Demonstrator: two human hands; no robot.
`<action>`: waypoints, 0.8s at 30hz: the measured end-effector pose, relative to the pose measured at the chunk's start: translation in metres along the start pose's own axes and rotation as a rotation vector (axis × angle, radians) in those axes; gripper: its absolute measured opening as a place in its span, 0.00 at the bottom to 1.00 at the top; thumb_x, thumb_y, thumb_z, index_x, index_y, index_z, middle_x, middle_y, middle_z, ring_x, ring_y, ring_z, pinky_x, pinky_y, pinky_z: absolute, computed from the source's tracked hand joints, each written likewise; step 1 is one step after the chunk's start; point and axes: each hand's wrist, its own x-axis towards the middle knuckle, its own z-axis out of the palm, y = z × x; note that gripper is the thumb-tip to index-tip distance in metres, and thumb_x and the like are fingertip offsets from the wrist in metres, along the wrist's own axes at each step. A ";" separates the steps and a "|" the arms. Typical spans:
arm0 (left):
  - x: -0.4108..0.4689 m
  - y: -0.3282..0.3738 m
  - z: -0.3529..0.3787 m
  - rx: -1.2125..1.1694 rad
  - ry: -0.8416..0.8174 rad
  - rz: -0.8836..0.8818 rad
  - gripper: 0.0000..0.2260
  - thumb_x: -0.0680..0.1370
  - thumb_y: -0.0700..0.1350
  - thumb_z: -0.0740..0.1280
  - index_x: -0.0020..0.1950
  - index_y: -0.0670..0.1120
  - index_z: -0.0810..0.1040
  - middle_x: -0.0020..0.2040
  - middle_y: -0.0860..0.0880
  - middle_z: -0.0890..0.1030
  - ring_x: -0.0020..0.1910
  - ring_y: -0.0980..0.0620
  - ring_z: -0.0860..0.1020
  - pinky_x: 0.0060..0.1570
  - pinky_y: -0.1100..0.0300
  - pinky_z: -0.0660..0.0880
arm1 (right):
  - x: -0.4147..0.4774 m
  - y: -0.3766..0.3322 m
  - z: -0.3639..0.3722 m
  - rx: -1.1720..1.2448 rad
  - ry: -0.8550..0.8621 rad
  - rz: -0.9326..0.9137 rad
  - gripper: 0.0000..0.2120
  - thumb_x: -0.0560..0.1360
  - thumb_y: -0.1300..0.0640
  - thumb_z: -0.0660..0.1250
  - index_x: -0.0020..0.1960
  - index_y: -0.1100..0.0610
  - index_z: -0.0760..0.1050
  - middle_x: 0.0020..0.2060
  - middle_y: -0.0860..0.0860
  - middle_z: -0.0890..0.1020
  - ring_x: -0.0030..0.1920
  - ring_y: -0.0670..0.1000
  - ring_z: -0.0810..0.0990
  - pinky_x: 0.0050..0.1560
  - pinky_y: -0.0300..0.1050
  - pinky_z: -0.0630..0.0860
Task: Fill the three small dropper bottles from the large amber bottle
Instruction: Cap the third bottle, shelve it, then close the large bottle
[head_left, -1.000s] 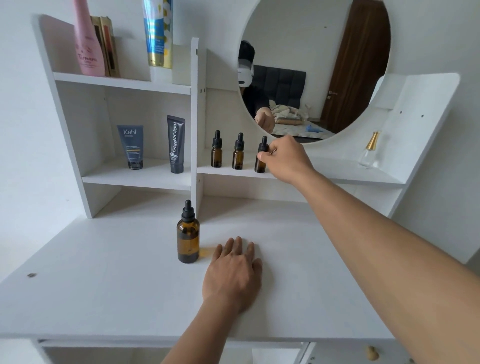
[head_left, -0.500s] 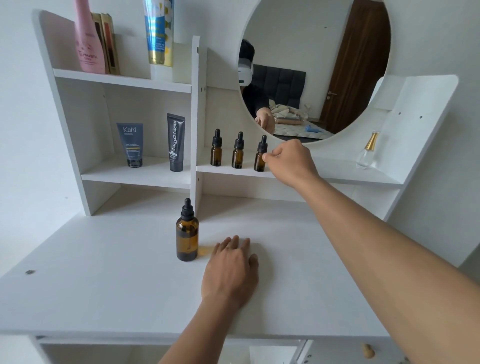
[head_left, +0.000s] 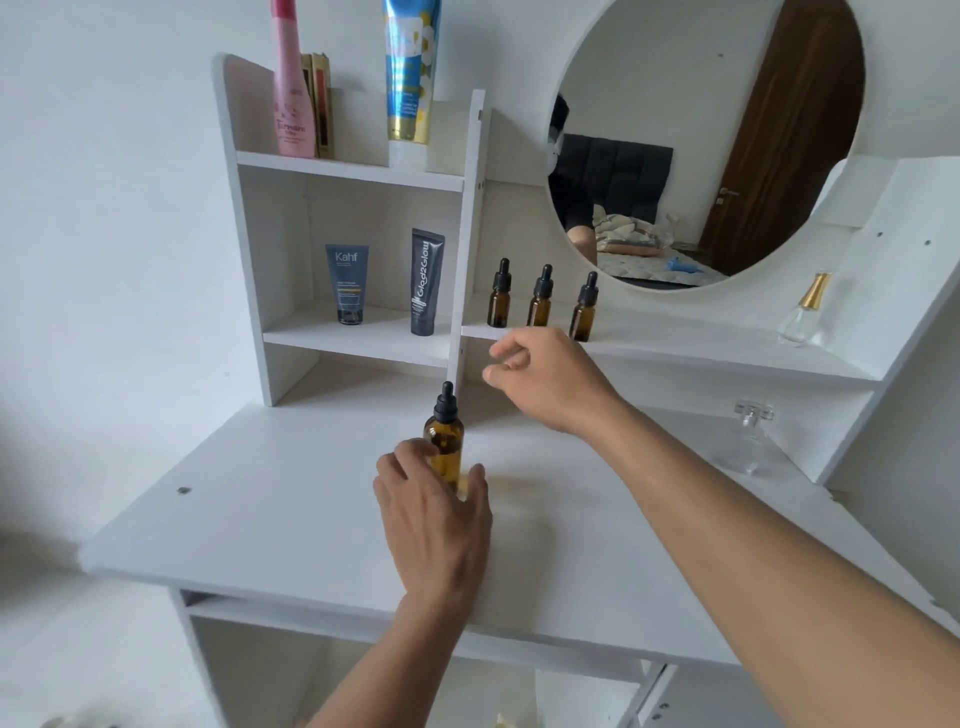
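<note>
The large amber bottle (head_left: 444, 431) with its black dropper cap stands upright on the white desk top (head_left: 260, 499). My left hand (head_left: 436, 514) wraps its lower half, fingers on the left side and thumb on the right. My right hand (head_left: 545, 379) hovers just right of the cap, thumb and fingers loosely apart, holding nothing. Three small amber dropper bottles stand capped in a row on the shelf behind it: the left one (head_left: 498, 301), the middle one (head_left: 540, 304) and the right one (head_left: 583, 312).
A Kahf tube (head_left: 347, 283) and a black tube (head_left: 426, 283) stand in the left shelf bay, with a pink bottle (head_left: 293, 104) and a blue tube (head_left: 410, 78) above. A round mirror (head_left: 701, 130), a gold-capped perfume bottle (head_left: 805, 312) and a clear glass bottle (head_left: 748, 436) are at the right.
My right hand left the rightmost small bottle and came down toward the large bottle's cap. My left hand lifted off the desk and took hold of the large bottle.
</note>
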 end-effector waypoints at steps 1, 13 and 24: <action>0.004 -0.002 -0.003 -0.025 -0.020 -0.041 0.24 0.72 0.50 0.76 0.60 0.46 0.68 0.55 0.48 0.71 0.53 0.46 0.69 0.52 0.57 0.67 | -0.001 -0.002 0.006 -0.006 -0.038 -0.013 0.16 0.80 0.52 0.69 0.66 0.53 0.76 0.52 0.48 0.79 0.55 0.50 0.79 0.50 0.43 0.71; 0.031 -0.021 -0.015 0.133 -0.332 -0.050 0.12 0.76 0.57 0.67 0.57 0.56 0.74 0.43 0.53 0.83 0.44 0.45 0.80 0.45 0.49 0.77 | 0.010 -0.006 0.044 -0.134 -0.168 -0.069 0.06 0.79 0.52 0.69 0.52 0.55 0.79 0.43 0.51 0.83 0.44 0.54 0.80 0.46 0.49 0.77; 0.031 -0.026 -0.013 0.122 -0.317 -0.012 0.10 0.76 0.58 0.67 0.55 0.57 0.75 0.40 0.52 0.83 0.41 0.45 0.79 0.42 0.49 0.78 | 0.015 -0.013 0.036 -0.245 -0.232 -0.087 0.12 0.78 0.46 0.70 0.47 0.55 0.76 0.42 0.53 0.81 0.40 0.52 0.77 0.38 0.48 0.71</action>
